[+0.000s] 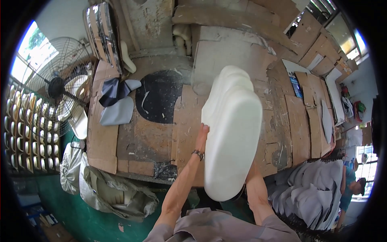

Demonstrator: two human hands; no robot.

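Observation:
A stack of several cream-white foam pads [234,137], long and rounded like seat cushions, is held up in front of me over the table. They overlap, and the nearest one shows its broad smooth face. At the stack's left edge, my left hand [202,139] grips the foam, with a dark beaded bracelet [197,154] at the wrist. My right forearm [257,191] reaches up behind the stack's lower right side. Foam hides the right hand and its fingers.
Cardboard [300,125] covers the worktable, with a black patch [159,97] at left-centre. Dark and grey sheets [117,111] lie at the left. A large fan [56,86] stands beyond. Grey stacked pieces [310,189] lie at right, near a person [350,189]. A sack [117,193] lies below the left edge.

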